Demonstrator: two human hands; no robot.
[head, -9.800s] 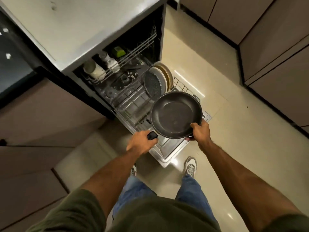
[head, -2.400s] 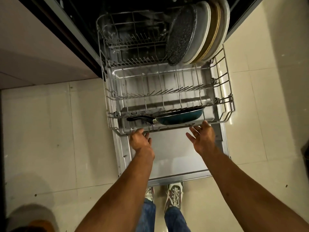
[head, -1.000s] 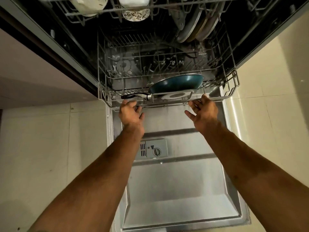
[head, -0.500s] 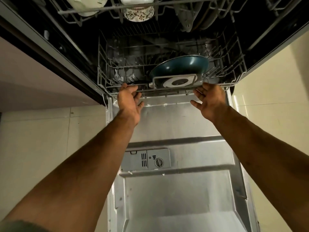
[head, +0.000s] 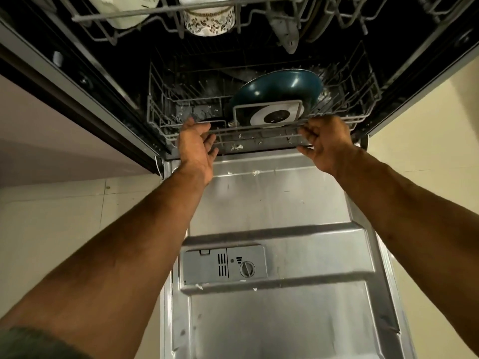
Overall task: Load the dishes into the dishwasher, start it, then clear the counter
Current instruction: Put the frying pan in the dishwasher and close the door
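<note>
Evidently the lower rack [head: 259, 130] is being pressed at its front rail by both hands. The left hand [head: 195, 145] is being laid with straight fingers against the rail's left part. The right hand [head: 326, 141] is being set against the right part with fingers loosely bent, and nothing is being clasped by either. The rack is sitting almost wholly inside the tub, above the hinge of the lowered door [head: 272, 203]. The teal pan [head: 280, 86] is being carried on edge just behind the rail, between the two hands and a little beyond them. The rack is probably stiff wire, fairly heavy with its load. The front rail is being judged the best hold, taken evenly on both sides so the pan is not jolted.
</note>
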